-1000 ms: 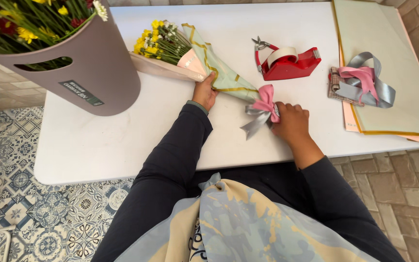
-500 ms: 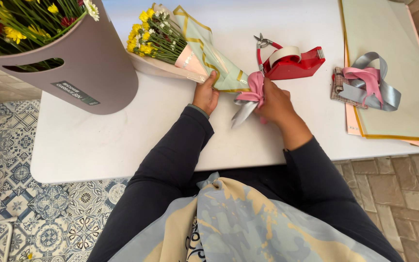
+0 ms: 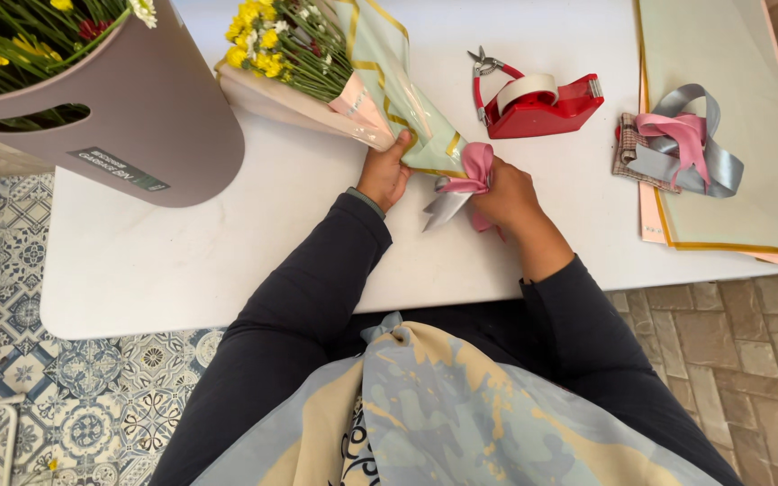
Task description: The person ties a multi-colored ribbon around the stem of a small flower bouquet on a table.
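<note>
I have my left hand [image 3: 384,175] clamped on the wrapped bouquet's [image 3: 353,67] narrow end at the table's [image 3: 182,261] middle, my right hand [image 3: 502,193] pinching the pink-and-grey ribbon bow [image 3: 465,175] against it.

Bouquet [image 3: 353,67]: yellow flowers wrapped in pale green, gold-edged paper over a pink inner sheet, lying tilted on the counter [image 3: 227,252], blooms toward the far edge, stem end toward the near edge. Bow [image 3: 465,180]: pink and grey ribbon, at the stem end
</note>
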